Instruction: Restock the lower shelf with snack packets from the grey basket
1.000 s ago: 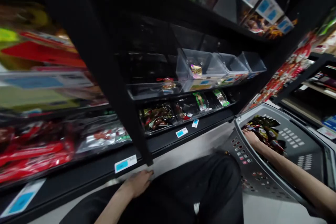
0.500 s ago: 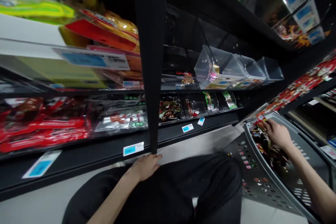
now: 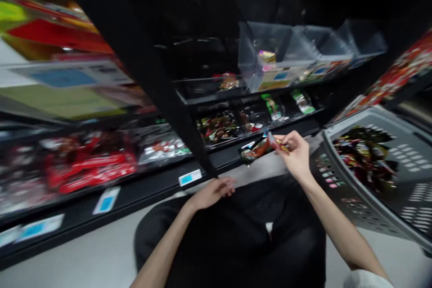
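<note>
Right grip (image 3: pixel 294 154) has left basket (image 3: pixel 405 135), pinching packet (image 3: pixel 258 149) by one end.

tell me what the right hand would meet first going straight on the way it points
Beyond the plastic snack packet it pinches, the right hand would probably meet the black shelf ledge first, near a blue-and-white price tag; the depth between them is unclear.

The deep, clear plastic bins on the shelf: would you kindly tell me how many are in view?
3, in a row beyond the right hand: the left bin, the middle bin and the right bin; others may be hidden in the dark.
</note>
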Tool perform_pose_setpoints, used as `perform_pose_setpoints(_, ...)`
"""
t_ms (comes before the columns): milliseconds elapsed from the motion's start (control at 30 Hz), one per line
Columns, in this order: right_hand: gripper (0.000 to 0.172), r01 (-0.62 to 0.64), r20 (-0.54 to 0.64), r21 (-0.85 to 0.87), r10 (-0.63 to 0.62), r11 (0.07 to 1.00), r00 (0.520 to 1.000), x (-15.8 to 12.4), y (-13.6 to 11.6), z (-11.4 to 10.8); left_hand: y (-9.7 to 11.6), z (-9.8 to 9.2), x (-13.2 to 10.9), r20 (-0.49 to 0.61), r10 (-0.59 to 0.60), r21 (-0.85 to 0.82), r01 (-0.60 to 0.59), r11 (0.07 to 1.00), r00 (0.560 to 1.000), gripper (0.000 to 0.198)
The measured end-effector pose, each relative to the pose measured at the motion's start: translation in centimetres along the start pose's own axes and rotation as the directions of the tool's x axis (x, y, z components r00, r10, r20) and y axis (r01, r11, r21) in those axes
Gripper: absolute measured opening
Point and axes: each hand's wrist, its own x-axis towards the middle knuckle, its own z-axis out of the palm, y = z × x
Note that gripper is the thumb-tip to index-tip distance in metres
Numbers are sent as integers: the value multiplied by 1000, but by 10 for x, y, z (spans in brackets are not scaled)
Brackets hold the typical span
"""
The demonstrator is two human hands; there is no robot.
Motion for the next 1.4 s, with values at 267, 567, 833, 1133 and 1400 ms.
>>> perform_pose_setpoints(267,13,505,454,186,-530,843,717,-105,86,77,-6,-4,7,-90,-103,-774,-4,633,991,67)
perform_pose_setpoints(567,26,297,616,-186,-124,937,778,-91,98,74,-15,-8,11,-343,-169,-394,22,919,924,43)
perform_pose_setpoints(833,33,-542,506,159,403,825,762,-90,111,89,-13,0,5,-148,-126,-292,78,953,981,41)
perform_pose_setpoints(1133,49,-692,207,332,667,641,716,-77,123,83,-13,-5,8,-338,-7,-164,-51,985,941,53)
perform_pose_setpoints(1400,34,-383,486,-134,397,914,778,-61,134,59,-11,-15,2,-545,-64,-298,-121,947,836,72)
